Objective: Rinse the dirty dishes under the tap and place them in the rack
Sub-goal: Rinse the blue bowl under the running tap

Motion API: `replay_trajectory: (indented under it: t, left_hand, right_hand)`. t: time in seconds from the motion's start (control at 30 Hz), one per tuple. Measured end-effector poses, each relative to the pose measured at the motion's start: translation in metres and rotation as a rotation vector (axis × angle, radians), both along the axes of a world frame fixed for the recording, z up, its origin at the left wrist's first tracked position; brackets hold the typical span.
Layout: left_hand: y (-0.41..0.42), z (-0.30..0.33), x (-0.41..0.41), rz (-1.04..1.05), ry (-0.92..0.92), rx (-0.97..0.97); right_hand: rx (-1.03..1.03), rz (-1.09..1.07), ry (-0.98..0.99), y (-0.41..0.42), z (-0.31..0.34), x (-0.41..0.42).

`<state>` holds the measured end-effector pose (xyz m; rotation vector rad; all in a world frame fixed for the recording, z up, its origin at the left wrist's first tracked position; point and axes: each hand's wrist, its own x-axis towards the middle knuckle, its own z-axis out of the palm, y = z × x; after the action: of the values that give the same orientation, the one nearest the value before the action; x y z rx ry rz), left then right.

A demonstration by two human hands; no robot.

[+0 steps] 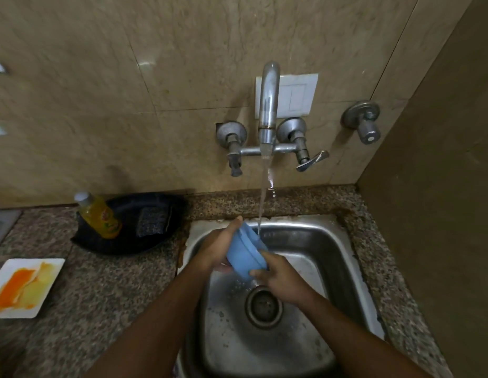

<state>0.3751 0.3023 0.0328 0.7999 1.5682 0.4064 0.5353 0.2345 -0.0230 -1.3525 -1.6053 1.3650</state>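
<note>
Dishes in view number two: one blue bowl (pixel 244 255) and one white square plate (pixel 24 287). We go from the biggest thing down. A speckled granite counter (pixel 106 282) wraps around one stainless steel sink (pixel 333 257), rectangular with rounded corners and a round drain (pixel 263 306); its near edge is cut off by the frame. On the far tiled wall sits one chrome tap (pixel 268 105), a thin stream of water (pixel 262 203) falling from it onto the bowl's far rim. At far left a black tray (pixel 144 241) holds one yellow soap bottle (pixel 99 215) and one dark scrub pad (pixel 152 221). The plate lies on the counter at near left, smeared orange and yellow. We hold the smooth plastic bowl tilted over the sink: our left hand (pixel 219 245) wraps its left side, thumb along the rim, and our right hand (pixel 282 278) curls its fingers round the right edge. The bowl's inside is hidden from us.
</note>
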Motion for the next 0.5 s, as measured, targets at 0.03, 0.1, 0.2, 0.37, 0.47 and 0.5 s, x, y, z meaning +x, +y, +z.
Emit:
replay_trajectory:
  t: [0.03,0.1,0.2,0.37,0.47,0.5]
  left_hand:
    - [-0.001,0.001,-0.001,0.001,0.032,-0.027]
    - [-0.005,-0.002,-0.002,0.015,0.077,-0.026]
    - [-0.011,-0.004,-0.002,0.042,0.112,0.036]
    - [-0.008,-0.002,-0.003,-0.003,0.232,0.085]
    - [-0.007,0.003,-0.005,-0.044,0.299,0.104]
    - [-0.007,0.007,-0.006,-0.035,0.277,0.066]
  right_hand:
    - [-0.090,-0.072,0.162,0.001,0.001,-0.003]
    - [-0.250,-0.187,0.447,0.003,0.003,-0.002]
    - [-0.478,-0.323,0.741,0.007,0.008,0.004]
    - [-0.696,-0.511,0.763,0.013,0.006,-0.001]
    - [-0.677,-0.507,0.709,0.015,0.010,-0.009]
    - [-0.610,-0.483,0.672,0.016,0.010,-0.012]
